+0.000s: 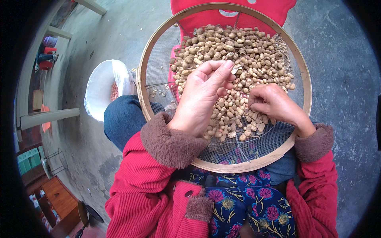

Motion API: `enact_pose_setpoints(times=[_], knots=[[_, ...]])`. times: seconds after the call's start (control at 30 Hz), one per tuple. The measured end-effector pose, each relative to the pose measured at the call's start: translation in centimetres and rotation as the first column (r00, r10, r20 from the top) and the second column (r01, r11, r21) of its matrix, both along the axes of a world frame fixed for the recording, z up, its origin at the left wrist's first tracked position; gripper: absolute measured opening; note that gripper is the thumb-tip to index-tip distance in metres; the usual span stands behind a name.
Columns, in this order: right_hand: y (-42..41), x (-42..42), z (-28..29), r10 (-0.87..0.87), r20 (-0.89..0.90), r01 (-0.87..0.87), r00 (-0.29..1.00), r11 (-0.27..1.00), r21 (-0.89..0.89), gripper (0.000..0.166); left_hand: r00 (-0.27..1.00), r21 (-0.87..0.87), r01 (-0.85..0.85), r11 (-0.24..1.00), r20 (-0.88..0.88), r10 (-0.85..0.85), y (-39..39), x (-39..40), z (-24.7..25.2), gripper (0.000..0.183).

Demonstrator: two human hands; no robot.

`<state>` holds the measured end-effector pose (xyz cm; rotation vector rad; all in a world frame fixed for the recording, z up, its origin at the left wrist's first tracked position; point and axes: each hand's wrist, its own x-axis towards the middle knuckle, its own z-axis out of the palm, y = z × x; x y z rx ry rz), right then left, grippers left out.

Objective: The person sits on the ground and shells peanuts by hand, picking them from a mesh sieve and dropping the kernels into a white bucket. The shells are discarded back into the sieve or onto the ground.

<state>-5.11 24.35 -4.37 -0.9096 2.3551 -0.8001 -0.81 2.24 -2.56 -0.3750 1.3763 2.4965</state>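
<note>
A round wooden-rimmed wire sieve (253, 165) rests across my lap and a red plastic chair (190, 9). Unshelled peanuts (208, 44) are heaped over its mesh. Above the heap, my left hand (208, 81) pinches a piece of peanut shell (237, 69) between thumb and fingertips. My right hand (271, 101) is down among the peanuts at the right of the pile, fingers curled; whatever may be between its fingertips is hidden. Some pink kernels lie among the shells between the two hands.
Left of my knee stands a white-lined bucket (99, 89) with shelled pink peanuts (114, 91) inside. Shell bits lie on the concrete floor (336, 74). Pale wooden legs (50, 117), a wooden cabinet (59, 196) and a person's leg (47, 57) show at the far left.
</note>
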Motion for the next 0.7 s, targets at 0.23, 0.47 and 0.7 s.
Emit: enact_pose_setpoints(times=[0.23, 0.47, 0.7], knots=[[0.5, -0.7, 2.9, -0.161, 0.272, 0.210, 0.949, 0.964, -0.164, 0.003, 0.999, 0.002, 0.035, 0.999, -0.008, -0.035, 0.1, 0.0, -0.2, 0.024], [6.5, -5.0, 6.4, -0.627, -0.571, 0.577, 0.530, 0.760, -0.300, 0.013, 0.999, -0.026, 0.047, 0.999, 0.001, -0.047, 0.1, 0.0, -0.1, 0.025], [2.4, -2.1, 2.3, -0.270, -0.402, 0.228, 0.875, 0.962, -0.149, 0.009, 1.000, -0.026, 0.008, 1.000, 0.013, -0.008, 0.1, -0.1, -0.1, 0.026]])
